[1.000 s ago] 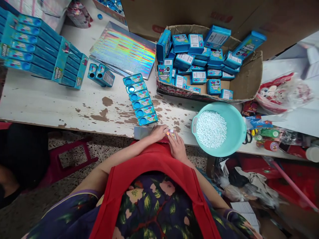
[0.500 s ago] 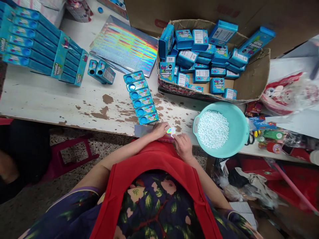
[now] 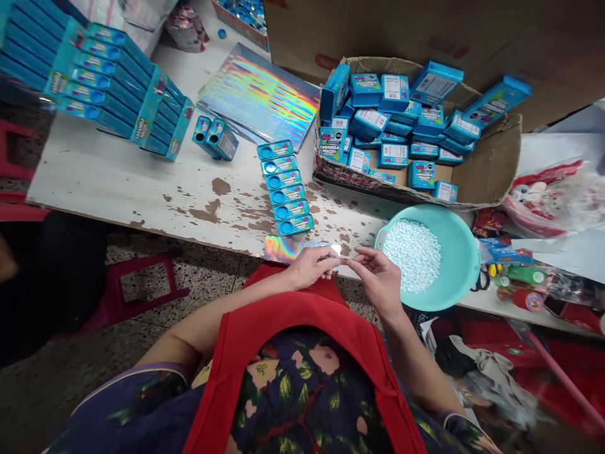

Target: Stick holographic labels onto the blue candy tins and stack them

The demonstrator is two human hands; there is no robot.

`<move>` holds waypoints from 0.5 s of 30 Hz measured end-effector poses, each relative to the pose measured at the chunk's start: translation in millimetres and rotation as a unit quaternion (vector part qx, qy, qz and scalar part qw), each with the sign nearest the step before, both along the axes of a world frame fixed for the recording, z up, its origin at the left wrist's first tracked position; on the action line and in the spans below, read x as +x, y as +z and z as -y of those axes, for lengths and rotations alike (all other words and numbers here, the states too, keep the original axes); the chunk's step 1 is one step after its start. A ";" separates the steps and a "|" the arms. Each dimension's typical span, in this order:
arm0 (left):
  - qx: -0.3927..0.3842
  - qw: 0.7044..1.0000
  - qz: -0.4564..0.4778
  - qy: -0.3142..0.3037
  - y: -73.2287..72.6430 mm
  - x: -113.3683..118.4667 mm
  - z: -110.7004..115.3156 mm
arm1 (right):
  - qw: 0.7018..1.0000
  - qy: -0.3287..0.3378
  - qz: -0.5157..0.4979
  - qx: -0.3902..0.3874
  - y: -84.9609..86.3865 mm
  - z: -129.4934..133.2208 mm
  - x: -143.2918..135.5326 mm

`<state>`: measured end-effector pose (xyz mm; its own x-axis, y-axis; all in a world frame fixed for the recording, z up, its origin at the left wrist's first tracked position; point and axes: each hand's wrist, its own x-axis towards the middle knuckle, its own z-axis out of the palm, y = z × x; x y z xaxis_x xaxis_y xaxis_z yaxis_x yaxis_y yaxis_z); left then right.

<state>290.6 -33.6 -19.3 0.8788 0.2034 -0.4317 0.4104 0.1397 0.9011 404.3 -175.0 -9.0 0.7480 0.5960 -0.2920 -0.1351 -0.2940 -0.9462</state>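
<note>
A shiny holographic strip (image 3: 280, 248) lies along the table's front edge, its right end showing pale behind my fingers. My left hand (image 3: 312, 267) is closed over the strip, fingers curled, hiding its middle. Just right of it, my right hand (image 3: 384, 280) reaches thumb and finger to my left fingertips; whatever lies between them is too small to make out. Beyond the strip stand several blue candy dispensers (image 3: 289, 193) in a row, round openings facing up. A turquoise basin (image 3: 456, 252) of small white candies (image 3: 413, 255) sits beside my right hand.
An open cardboard box (image 3: 491, 170) of blue packs stands behind the basin. Holographic sheets (image 3: 265, 91) lie at the back, near two small blue packs (image 3: 216, 137) and stacked blue trays (image 3: 123, 94) at left. A pink stool (image 3: 142, 284) is below the table.
My right hand has moved right and away from the strip's end, its fingers less curled. The left hand has stayed at the strip. The whole view has shifted a little.
</note>
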 end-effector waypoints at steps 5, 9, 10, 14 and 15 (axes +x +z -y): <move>0.095 0.988 -0.053 0.111 21.4 -32.8 -21.3 | 0.999 0.010 0.028 0.015 8.3 -40.9 -24.5; 0.041 0.983 -0.055 0.170 36.1 -51.4 -40.8 | 0.996 0.051 -0.032 0.060 20.0 -68.6 -34.6; 0.032 0.983 -0.054 0.173 39.6 -54.6 -44.1 | 0.995 0.053 -0.048 0.066 22.4 -72.1 -34.3; 0.015 0.982 -0.035 0.187 48.9 -62.2 -50.2 | 0.982 0.024 -0.163 0.089 27.7 -76.0 -25.1; 0.006 0.981 -0.030 0.191 49.5 -62.6 -50.4 | 0.974 0.016 -0.206 0.090 27.8 -75.8 -22.2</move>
<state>228.0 16.7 30.2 0.7106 0.5181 -0.4761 0.3831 0.2827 0.8794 382.2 -99.2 18.9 0.5704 0.6855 -0.4524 -0.5071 -0.1393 -0.8506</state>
